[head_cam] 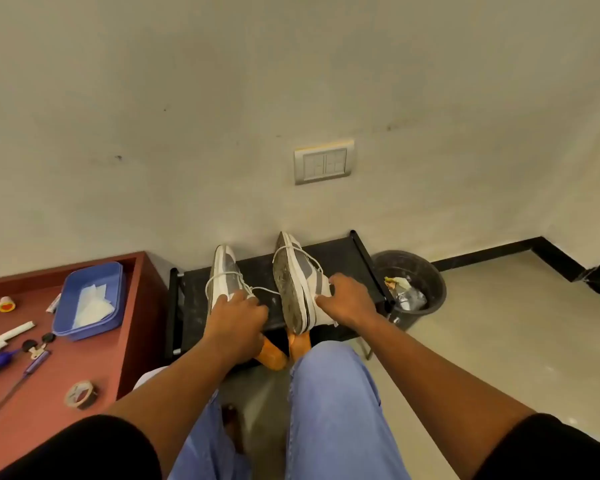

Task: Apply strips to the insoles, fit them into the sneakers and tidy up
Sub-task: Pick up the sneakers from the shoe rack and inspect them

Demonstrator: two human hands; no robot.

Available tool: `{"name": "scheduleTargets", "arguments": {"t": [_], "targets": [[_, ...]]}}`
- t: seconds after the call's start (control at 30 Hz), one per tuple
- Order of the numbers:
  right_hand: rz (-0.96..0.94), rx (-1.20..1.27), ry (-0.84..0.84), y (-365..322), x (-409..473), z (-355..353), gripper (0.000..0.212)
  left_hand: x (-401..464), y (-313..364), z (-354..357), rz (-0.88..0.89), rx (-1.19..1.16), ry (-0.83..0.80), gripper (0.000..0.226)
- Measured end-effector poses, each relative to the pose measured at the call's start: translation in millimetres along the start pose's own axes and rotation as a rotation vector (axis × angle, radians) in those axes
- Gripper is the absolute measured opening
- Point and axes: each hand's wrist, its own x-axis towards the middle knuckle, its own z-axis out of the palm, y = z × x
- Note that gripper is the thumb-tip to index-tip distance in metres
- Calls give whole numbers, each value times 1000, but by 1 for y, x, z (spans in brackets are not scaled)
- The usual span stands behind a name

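Two sneakers on the rack (329,258): left hand (236,317) grips one (222,275), right hand (350,299) seemingly clasps the other (295,282).

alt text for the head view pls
Two hands each hold a grey-and-white sneaker over a black rack: left hand, left sneaker, right hand, right sneaker, rack. A bin stands right.

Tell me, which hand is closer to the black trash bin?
Right. The right hand grips a sneaker beside the bin; the left hand holds the other sneaker, farther away.
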Motion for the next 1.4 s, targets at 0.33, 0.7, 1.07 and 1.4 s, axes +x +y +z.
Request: {"name": "scheduleTargets", "arguments": {"t": [0.33, 0.7, 1.07, 1.4], "targets": [[249, 199, -270, 30, 34, 26, 48, 32, -1, 42, 76, 194, -152, 50], [257, 546, -297, 23, 43, 36, 51, 60, -7, 53, 169, 311, -244, 43], [-115, 100, 129, -50, 6, 27, 39, 12, -82, 63, 42, -51, -88, 48], [-281, -241, 168, -89, -15, 31, 24, 2, -69, 67, -72, -461, 167, 24]]}}
